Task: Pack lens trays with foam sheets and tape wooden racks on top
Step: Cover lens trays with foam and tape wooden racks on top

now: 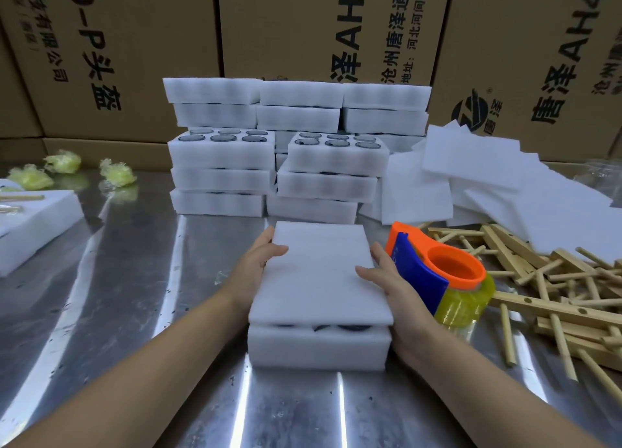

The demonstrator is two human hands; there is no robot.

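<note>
Left hand (259, 269) and right hand (399, 296) press near-flat against the lens tray (319, 348), thumbs resting on the foam sheet (319, 272) covering it. Tape dispenser (437, 269) sits just right of the tray, wooden racks (555, 292) farther right.

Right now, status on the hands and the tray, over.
Left hand and right hand press sides of foam sheet, thumbs on top. Sheet lies on lens tray. Tape dispenser close beside right hand.

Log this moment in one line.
step: sheet on tray | left hand: at sheet's left edge | right hand: at right edge | racks: piled right
</note>
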